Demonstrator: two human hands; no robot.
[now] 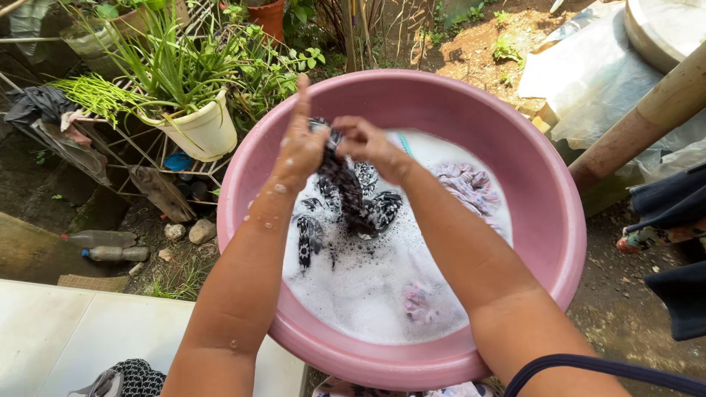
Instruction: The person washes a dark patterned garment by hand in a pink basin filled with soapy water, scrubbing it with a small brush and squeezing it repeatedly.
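A big pink plastic basin point(551, 220) holds white soapy water with clothes soaking in it. Both my hands are over its far half, gripping a wet black-and-white patterned cloth point(353, 202) that hangs down into the foam. My left hand point(300, 143) presses the cloth from the left, thumb pointing up, with suds on the wrist. My right hand point(368, 143) is clenched on the same cloth from the right. A pink-and-grey patterned garment point(467, 184) lies in the water at the right. Another small pinkish piece point(419, 301) shows through the foam near me.
A white pot with a spiky green plant point(195, 125) stands on a wire rack at left. Two plastic bottles point(110, 246) lie on the ground. A white tiled ledge point(88, 331) runs under the basin. A wooden pole point(647, 117) and dark clothes point(676, 213) are at right.
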